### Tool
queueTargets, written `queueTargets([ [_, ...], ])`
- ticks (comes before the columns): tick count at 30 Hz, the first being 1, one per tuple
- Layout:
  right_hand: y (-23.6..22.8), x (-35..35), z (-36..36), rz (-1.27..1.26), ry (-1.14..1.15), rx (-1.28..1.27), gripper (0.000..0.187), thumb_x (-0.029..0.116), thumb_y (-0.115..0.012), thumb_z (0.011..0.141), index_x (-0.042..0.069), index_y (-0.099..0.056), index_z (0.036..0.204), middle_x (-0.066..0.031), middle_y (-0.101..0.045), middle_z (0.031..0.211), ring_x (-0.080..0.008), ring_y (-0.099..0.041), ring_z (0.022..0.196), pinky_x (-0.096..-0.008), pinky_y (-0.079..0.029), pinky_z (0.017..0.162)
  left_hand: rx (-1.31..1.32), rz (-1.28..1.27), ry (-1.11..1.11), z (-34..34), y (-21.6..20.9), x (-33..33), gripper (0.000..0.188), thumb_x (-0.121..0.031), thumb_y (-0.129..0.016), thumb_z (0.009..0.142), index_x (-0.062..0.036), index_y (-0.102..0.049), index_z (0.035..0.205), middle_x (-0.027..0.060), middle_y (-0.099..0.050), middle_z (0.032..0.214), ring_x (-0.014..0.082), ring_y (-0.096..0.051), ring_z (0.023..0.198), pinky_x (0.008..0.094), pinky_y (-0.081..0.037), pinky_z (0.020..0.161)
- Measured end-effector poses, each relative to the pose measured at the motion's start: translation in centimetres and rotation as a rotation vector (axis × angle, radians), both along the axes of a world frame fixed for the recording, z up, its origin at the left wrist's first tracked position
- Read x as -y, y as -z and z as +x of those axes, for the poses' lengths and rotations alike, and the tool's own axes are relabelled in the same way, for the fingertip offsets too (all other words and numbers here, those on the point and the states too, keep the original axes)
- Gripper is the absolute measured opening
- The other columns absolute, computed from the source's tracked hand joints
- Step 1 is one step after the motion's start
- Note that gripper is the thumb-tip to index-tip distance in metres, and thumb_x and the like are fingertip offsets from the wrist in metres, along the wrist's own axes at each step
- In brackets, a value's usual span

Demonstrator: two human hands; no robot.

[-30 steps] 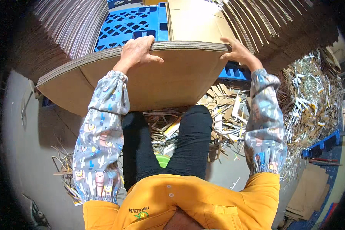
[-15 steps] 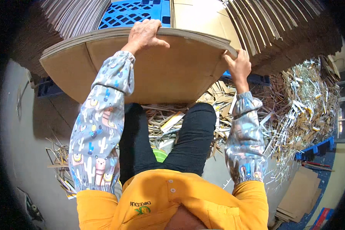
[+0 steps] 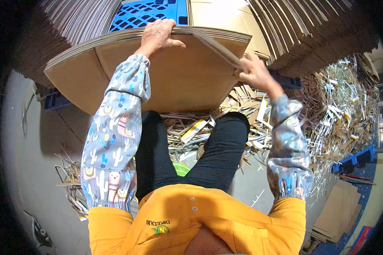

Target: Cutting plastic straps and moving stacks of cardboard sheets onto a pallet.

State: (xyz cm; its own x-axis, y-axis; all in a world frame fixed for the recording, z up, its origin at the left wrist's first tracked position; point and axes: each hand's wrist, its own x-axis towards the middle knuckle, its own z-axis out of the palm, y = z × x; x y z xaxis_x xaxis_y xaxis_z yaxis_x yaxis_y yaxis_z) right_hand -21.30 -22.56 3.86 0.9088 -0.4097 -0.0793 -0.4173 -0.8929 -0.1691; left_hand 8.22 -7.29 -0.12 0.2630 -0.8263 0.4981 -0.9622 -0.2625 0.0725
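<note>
A stack of brown cardboard sheets stands tilted above my knees, its layered edge at the top. My left hand grips that upper edge, fingers over the back and thumb lying along the front. My right hand is closed on the lower end of a narrow cardboard strip. The strip slants down across the front of the sheets from the top edge, where its upper end still joins them near the middle. The right part of the edge lies bare. My right fingertips are slightly blurred.
Tall cardboard stacks rise at the far left and far right, with a blue plastic crate between them. Cardboard scraps heap up at the right and lie beneath my legs. Flat cardboard pieces lie at lower right.
My right hand has pulled the strip away from the right end of the stack's top edge, moving down and slightly left. My left hand keeps its hold.
</note>
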Motion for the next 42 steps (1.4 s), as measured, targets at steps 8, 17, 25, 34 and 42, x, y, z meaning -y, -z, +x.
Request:
queueTargets([
  [8, 7.4, -5.1, -0.4, -0.143, -0.272, 0.469, 0.058, 0.039, -0.071, 0.06, -0.002, -0.052, 0.097, -0.0189, -0.054, 0.099, -0.0342, -0.051, 0.098, -0.0432, -0.036, 0.093, 0.018, -0.033, 0.006, -0.6, -0.2, 0.0, 0.055, -0.043, -0.074, 0.06, -0.0142, -0.053, 0.102, 0.0029, -0.056, 0.093, 0.0224, -0.053, 0.092, 0.0378, -0.039, 0.083],
  [17, 11.8, -6.4, 1.0, -0.311, -0.167, 0.639, 0.039, 0.039, -0.067, 0.062, 0.007, -0.047, 0.069, -0.0093, -0.051, 0.065, -0.0268, -0.052, 0.067, -0.0394, -0.04, 0.07, 0.005, -0.07, -0.015, -2.9, -0.7, -1.3, 0.06, -0.049, -0.074, 0.059, -0.0139, -0.054, 0.104, 0.0025, -0.056, 0.093, 0.0215, -0.053, 0.091, 0.0375, -0.039, 0.083],
  [25, 9.0, -13.2, -0.2, 0.241, 0.526, 0.951, 0.027, 0.024, -0.062, 0.074, 0.006, -0.046, 0.061, -0.0099, -0.045, 0.059, -0.0279, -0.044, 0.058, -0.0414, -0.034, 0.057, 0.014, -0.131, -0.025, -3.0, -0.5, -2.3, 0.061, -0.052, -0.073, 0.059, -0.0116, -0.054, 0.1, 0.0038, -0.056, 0.091, 0.0219, -0.054, 0.091, 0.0361, -0.038, 0.081],
  [34, 15.4, -18.0, 2.6, 0.244, -0.157, 0.523, 0.048, 0.039, -0.062, 0.078, 0.0, -0.047, 0.102, -0.0195, -0.05, 0.092, -0.0348, -0.045, 0.091, -0.0413, -0.035, 0.082, 0.041, -0.017, 0.102, -2.5, -0.5, -0.4, 0.06, -0.049, -0.073, 0.062, -0.0114, -0.052, 0.104, 0.0066, -0.055, 0.096, 0.0249, -0.053, 0.097, 0.0374, -0.041, 0.082],
  [42, 6.0, -8.2, -0.1, -0.036, 0.066, 0.862, 0.016, 0.013, -0.051, 0.087, 0.002, -0.058, 0.095, -0.0134, -0.06, 0.094, -0.0299, -0.054, 0.09, -0.0368, -0.042, 0.082, -0.131, 0.307, 0.018, 9.2, -2.5, -12.0, 0.069, -0.044, -0.076, 0.056, -0.0095, -0.051, 0.11, 0.0115, -0.055, 0.105, 0.029, -0.051, 0.102, 0.0404, -0.041, 0.085],
])
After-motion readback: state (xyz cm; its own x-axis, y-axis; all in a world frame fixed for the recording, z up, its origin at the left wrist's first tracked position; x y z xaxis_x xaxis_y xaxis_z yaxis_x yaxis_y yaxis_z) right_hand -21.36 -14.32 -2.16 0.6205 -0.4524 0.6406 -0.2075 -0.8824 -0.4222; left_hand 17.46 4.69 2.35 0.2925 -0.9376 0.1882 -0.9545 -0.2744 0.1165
